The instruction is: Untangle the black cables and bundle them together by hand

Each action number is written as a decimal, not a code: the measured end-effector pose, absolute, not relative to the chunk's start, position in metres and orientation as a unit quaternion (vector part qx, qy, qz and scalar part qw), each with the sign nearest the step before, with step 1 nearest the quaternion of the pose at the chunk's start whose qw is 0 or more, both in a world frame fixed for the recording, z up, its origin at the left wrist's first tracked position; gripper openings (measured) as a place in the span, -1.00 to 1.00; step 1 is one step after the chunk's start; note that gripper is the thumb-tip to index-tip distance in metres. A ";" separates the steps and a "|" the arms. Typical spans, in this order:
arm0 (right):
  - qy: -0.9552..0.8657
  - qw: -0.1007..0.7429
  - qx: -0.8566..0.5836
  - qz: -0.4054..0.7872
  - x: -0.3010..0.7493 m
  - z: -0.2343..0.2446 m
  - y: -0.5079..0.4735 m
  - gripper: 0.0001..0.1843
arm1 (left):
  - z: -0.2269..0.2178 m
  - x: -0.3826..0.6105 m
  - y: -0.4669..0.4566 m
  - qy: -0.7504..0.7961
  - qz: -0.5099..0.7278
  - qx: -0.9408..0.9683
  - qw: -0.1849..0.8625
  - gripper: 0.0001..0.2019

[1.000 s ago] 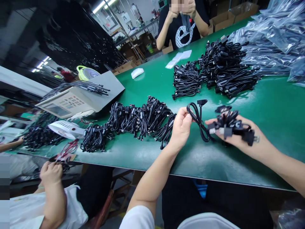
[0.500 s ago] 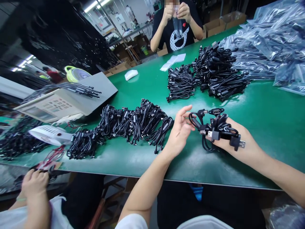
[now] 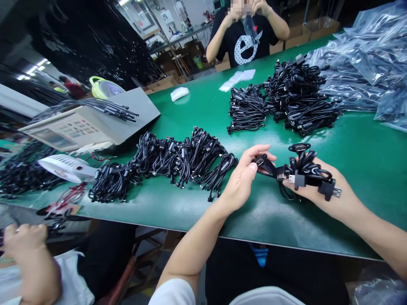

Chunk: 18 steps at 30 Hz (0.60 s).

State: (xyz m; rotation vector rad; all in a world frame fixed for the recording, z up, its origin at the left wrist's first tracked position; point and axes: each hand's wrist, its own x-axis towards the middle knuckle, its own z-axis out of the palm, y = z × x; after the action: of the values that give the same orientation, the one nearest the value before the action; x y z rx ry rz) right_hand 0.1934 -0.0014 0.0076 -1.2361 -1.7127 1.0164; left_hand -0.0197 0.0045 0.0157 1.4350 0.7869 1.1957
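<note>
My right hand (image 3: pixel 321 192) is closed around a bundle of short black cables (image 3: pixel 307 171) with flanged connectors, held above the green table (image 3: pixel 365 148). One cable's connector end (image 3: pixel 260 162) sticks out to the left, and my left hand (image 3: pixel 243 180) pinches it between thumb and fingers. Both hands hover near the table's front edge.
A row of coiled black cables (image 3: pixel 171 163) lies left of my hands; a bigger heap (image 3: pixel 286 101) lies behind, with bagged cables (image 3: pixel 365 63) at the right. A grey tester box (image 3: pixel 95 123) and a white fan (image 3: pixel 65 167) stand left. One person sits across, another person's hand (image 3: pixel 23 241) is at lower left.
My left hand, open half a second ago, has closed on the connector end of one cable. My right hand keeps the bundle and has shifted slightly right.
</note>
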 end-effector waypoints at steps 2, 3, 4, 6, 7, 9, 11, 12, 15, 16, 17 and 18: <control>-0.668 0.385 -0.490 0.406 0.195 0.009 0.001 -0.66 | 0.015 -0.020 0.005 0.324 0.499 0.586 0.550 -0.64; -0.671 0.381 -0.489 0.408 0.195 0.009 0.001 -0.66 | 0.014 -0.019 0.005 0.323 0.501 0.576 0.559 -0.65; -0.674 0.378 -0.486 0.407 0.196 0.009 0.001 -0.67 | 0.014 -0.019 0.005 0.325 0.503 0.566 0.566 -0.67; -0.688 0.374 -0.481 0.394 0.196 0.008 0.000 -0.67 | 0.012 -0.017 0.004 0.332 0.510 0.544 0.578 -0.70; -0.699 0.372 -0.477 0.382 0.196 0.006 -0.001 -0.67 | 0.012 -0.015 0.003 0.337 0.515 0.530 0.584 -0.72; -0.728 0.361 -0.464 0.352 0.195 0.004 -0.005 -0.66 | 0.012 -0.010 0.002 0.337 0.532 0.497 0.597 -0.77; -0.764 0.331 -0.445 0.330 0.191 0.003 -0.010 -0.66 | 0.013 -0.005 0.000 0.328 0.553 0.458 0.614 -0.82; -0.779 0.316 -0.437 0.320 0.188 0.003 -0.012 -0.68 | 0.014 -0.003 -0.001 0.324 0.558 0.443 0.623 -0.84; -0.791 0.300 -0.431 0.314 0.181 0.004 -0.018 -0.68 | 0.017 0.000 -0.004 0.315 0.548 0.411 0.657 -0.87; -0.778 0.307 -0.436 0.331 0.180 0.005 -0.018 -0.65 | 0.017 0.000 -0.004 0.317 0.537 0.408 0.667 -0.87; -0.758 0.318 -0.442 0.359 0.179 0.007 -0.018 -0.62 | 0.018 -0.001 -0.005 0.320 0.524 0.411 0.674 -0.85; -0.735 0.330 -0.445 0.392 0.180 0.009 -0.017 -0.59 | 0.018 -0.003 -0.005 0.321 0.511 0.419 0.679 -0.80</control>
State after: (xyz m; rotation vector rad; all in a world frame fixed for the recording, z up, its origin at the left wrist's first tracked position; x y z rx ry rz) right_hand 0.1797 -0.0167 0.0087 -1.1643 -1.9211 1.0239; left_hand -0.0026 -0.0049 0.0178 0.9411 0.7200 1.1472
